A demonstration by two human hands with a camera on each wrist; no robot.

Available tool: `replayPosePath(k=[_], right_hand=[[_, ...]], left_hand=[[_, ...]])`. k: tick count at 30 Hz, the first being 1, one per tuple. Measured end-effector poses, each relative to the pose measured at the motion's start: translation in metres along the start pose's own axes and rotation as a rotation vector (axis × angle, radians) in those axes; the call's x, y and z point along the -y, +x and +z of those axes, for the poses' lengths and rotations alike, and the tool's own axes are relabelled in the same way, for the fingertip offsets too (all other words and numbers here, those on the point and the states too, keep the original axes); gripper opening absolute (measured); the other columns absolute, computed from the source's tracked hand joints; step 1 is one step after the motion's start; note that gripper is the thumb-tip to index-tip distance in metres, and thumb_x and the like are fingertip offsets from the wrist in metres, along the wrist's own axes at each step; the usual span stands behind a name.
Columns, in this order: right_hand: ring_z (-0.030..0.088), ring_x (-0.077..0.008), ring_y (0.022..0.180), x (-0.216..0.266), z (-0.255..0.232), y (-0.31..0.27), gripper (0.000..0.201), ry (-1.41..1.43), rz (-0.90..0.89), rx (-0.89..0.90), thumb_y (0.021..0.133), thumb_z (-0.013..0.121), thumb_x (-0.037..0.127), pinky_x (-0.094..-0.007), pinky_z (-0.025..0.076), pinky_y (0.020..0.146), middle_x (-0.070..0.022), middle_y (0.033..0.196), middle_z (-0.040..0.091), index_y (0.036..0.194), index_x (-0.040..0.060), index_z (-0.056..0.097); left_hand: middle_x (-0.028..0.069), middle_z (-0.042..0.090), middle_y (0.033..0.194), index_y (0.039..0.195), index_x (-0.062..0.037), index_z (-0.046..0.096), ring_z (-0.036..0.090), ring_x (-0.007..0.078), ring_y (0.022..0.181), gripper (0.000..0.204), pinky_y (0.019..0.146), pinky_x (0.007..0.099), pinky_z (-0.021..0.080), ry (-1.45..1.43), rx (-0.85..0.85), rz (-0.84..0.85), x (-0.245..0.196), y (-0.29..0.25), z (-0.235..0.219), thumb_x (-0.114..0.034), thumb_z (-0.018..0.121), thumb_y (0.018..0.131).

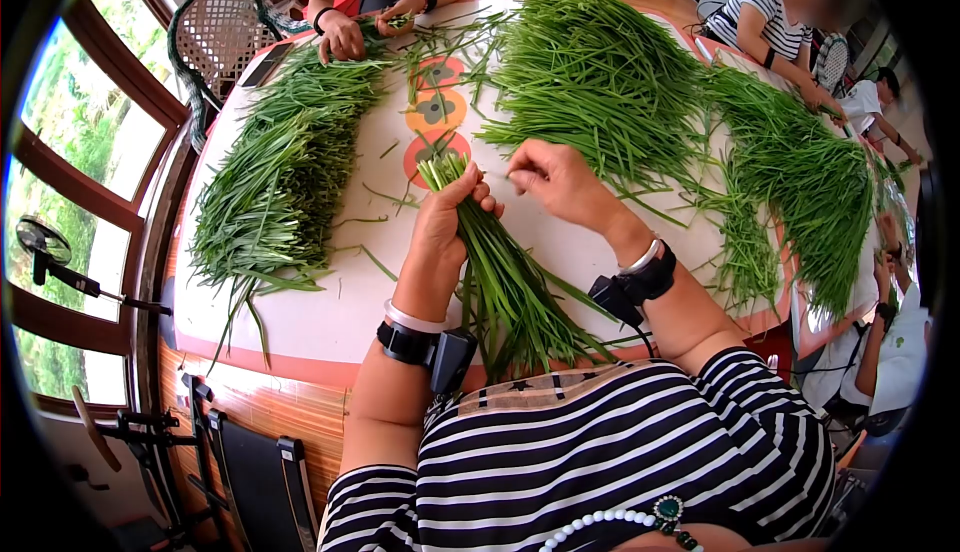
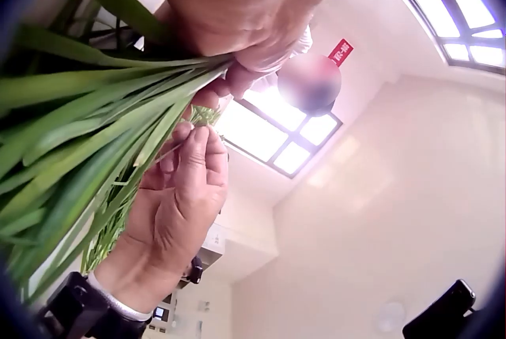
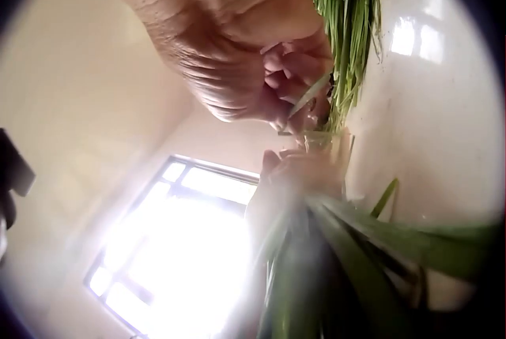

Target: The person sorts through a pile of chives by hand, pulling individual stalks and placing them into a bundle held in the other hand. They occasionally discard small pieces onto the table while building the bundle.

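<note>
My left hand grips a bunch of garlic chives just below its pale stem ends, which point away from me. The long green leaves fan back toward my striped shirt. My right hand is a short way right of the stem ends, its fingers curled and thumb against them. In the left wrist view, the right hand has its fingertips together on a thin strand beside the bunch's leaves. The right wrist view shows a narrow green leaf at the curled fingers of that hand.
A chive heap covers the table's left side, a bigger one the back middle, another the right. Loose leaves lie on the white tabletop. Across the table a person's hands work at the left heap. A phone lies near the edge.
</note>
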State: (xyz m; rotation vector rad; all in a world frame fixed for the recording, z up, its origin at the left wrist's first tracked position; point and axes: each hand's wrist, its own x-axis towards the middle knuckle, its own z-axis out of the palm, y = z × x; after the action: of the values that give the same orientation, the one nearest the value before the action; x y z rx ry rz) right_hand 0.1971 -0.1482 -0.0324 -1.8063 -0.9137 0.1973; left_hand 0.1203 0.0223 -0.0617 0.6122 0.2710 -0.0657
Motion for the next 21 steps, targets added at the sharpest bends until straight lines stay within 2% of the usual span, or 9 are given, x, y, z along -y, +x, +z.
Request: replayPosePath(k=[1, 4, 5, 8, 10, 12, 14, 18, 21], right_hand=[[0.056, -0.0072, 0.067, -0.003, -0.004, 0.002, 0.004, 0.029, 0.02, -0.038, 0.089, 0.059, 0.003, -0.0227, 0.045, 0.059, -0.0029, 0.074, 0.062, 0.09, -0.0009, 0.06], [0.055, -0.0055, 0.068, -0.011, -0.013, 0.005, 0.004, 0.14, 0.107, -0.102, 0.09, 0.059, 0.002, -0.0205, 0.044, 0.058, -0.0014, 0.076, 0.061, 0.091, -0.0014, 0.06], [0.055, -0.0057, 0.068, -0.009, -0.012, 0.005, 0.005, 0.153, 0.105, -0.101, 0.09, 0.059, 0.002, -0.0205, 0.044, 0.059, -0.0013, 0.077, 0.062, 0.092, -0.0013, 0.061], [0.057, -0.0069, 0.07, -0.002, -0.007, 0.003, 0.006, 0.151, 0.066, -0.078, 0.09, 0.058, 0.002, -0.021, 0.046, 0.06, -0.0016, 0.079, 0.063, 0.093, -0.0012, 0.062], [0.059, -0.008, 0.071, -0.001, -0.001, 0.002, 0.008, 0.077, -0.001, -0.048, 0.09, 0.058, 0.002, -0.022, 0.048, 0.061, -0.0026, 0.081, 0.065, 0.094, -0.001, 0.063], [0.062, -0.0094, 0.071, 0.001, 0.007, -0.001, 0.01, 0.309, 0.049, 0.02, 0.089, 0.058, 0.003, -0.0244, 0.05, 0.062, -0.0049, 0.082, 0.067, 0.096, -0.0002, 0.065], [0.064, -0.0098, 0.07, -0.006, 0.006, 0.0, 0.012, 0.057, -0.082, 0.019, 0.087, 0.059, 0.004, -0.0257, 0.051, 0.061, -0.0068, 0.08, 0.068, 0.097, 0.0004, 0.065], [0.065, -0.0118, 0.068, 0.0, 0.004, -0.003, 0.012, 0.078, 0.008, 0.034, 0.084, 0.061, 0.006, -0.0255, 0.05, 0.061, -0.0071, 0.076, 0.067, 0.095, 0.0004, 0.065], [0.063, -0.0105, 0.068, 0.0, 0.002, -0.004, 0.012, 0.081, 0.011, 0.012, 0.083, 0.062, 0.003, -0.0257, 0.049, 0.06, -0.0066, 0.076, 0.066, 0.094, -0.0003, 0.064]], left_hand=[[0.0001, 0.052, 0.068, 0.088, -0.0083, 0.056, 0.055, 0.0154, 0.063, 0.015, 0.07, 0.0333, 0.052, -0.018, 0.036, -0.014, -0.001, 0.001, -0.002, -0.022, 0.061, 0.094], [0.0012, 0.055, 0.071, 0.09, -0.0065, 0.056, 0.057, 0.0156, 0.064, 0.017, 0.069, 0.0341, 0.053, 0.009, 0.034, -0.029, 0.002, 0.001, -0.001, -0.022, 0.06, 0.094], [0.0023, 0.057, 0.074, 0.096, -0.0032, 0.057, 0.059, 0.0161, 0.067, 0.019, 0.068, 0.0339, 0.053, 0.045, 0.108, -0.03, 0.003, 0.002, -0.005, -0.022, 0.059, 0.095], [0.0022, 0.059, 0.079, 0.106, -0.002, 0.056, 0.06, 0.0164, 0.072, 0.025, 0.069, 0.0349, 0.053, 0.134, 0.113, -0.064, 0.007, 0.001, -0.002, -0.024, 0.058, 0.095], [0.0042, 0.059, 0.083, 0.111, -0.0018, 0.056, 0.06, 0.0167, 0.072, 0.023, 0.067, 0.0343, 0.053, 0.15, -0.002, -0.031, 0.006, -0.004, 0.005, -0.019, 0.055, 0.095], [0.0052, 0.06, 0.086, 0.111, -0.0012, 0.057, 0.059, 0.0159, 0.074, 0.021, 0.065, 0.0321, 0.053, 0.126, -0.09, 0.001, 0.006, -0.002, 0.005, -0.015, 0.053, 0.095], [0.0057, 0.061, 0.092, 0.112, -0.0028, 0.057, 0.057, 0.0153, 0.075, 0.022, 0.064, 0.0314, 0.051, 0.03, 0.002, 0.012, 0.005, 0.008, -0.015, -0.011, 0.051, 0.093], [0.0055, 0.062, 0.097, 0.11, -0.0057, 0.057, 0.055, 0.0146, 0.075, 0.019, 0.066, 0.0315, 0.05, -0.017, 0.038, 0.048, 0.001, 0.009, -0.018, -0.018, 0.053, 0.096], [0.0048, 0.062, 0.096, 0.108, -0.0073, 0.057, 0.055, 0.0138, 0.075, 0.018, 0.065, 0.0306, 0.049, -0.04, 0.064, 0.059, 0.003, 0.01, -0.014, -0.02, 0.055, 0.096]])
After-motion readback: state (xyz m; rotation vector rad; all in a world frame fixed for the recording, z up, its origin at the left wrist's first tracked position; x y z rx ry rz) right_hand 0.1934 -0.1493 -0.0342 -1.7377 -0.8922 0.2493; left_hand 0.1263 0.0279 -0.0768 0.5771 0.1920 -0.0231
